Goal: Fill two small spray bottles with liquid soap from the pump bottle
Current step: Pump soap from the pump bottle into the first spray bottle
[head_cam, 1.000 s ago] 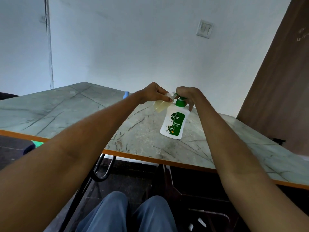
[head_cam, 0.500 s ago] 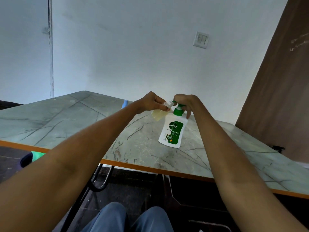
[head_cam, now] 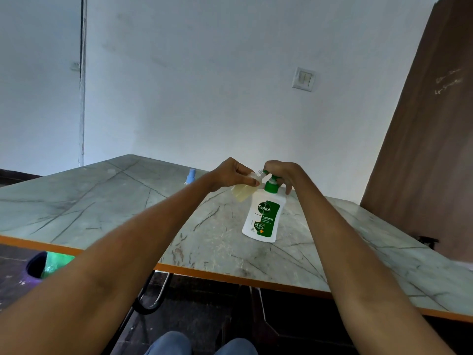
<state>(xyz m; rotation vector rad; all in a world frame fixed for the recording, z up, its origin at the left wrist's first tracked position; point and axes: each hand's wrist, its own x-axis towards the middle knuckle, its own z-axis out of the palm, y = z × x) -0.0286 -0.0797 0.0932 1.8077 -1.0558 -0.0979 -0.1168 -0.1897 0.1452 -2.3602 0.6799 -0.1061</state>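
Observation:
A white pump bottle (head_cam: 263, 217) with a green label and green pump head stands upright on the marble-patterned table (head_cam: 102, 208). My right hand (head_cam: 280, 172) lies curled over the pump head and covers most of it. My left hand (head_cam: 231, 174) pinches a small clear spray bottle (head_cam: 243, 192) near its neck, tilted with its open mouth at the pump spout. Pale yellow liquid fills its lower part. A second small bottle with a blue top (head_cam: 190, 176) stands farther back on the table, left of my left forearm.
The table has an orange front edge (head_cam: 230, 276). A brown wooden panel (head_cam: 422, 149) leans at the right. Below the table on the left are a dark bin and something green (head_cam: 51, 263). My knees (head_cam: 202, 344) show at the bottom.
The camera has tilted upward, so hands and bottles sit lower in view. Both hands keep the same hold on the small bottle and the pump.

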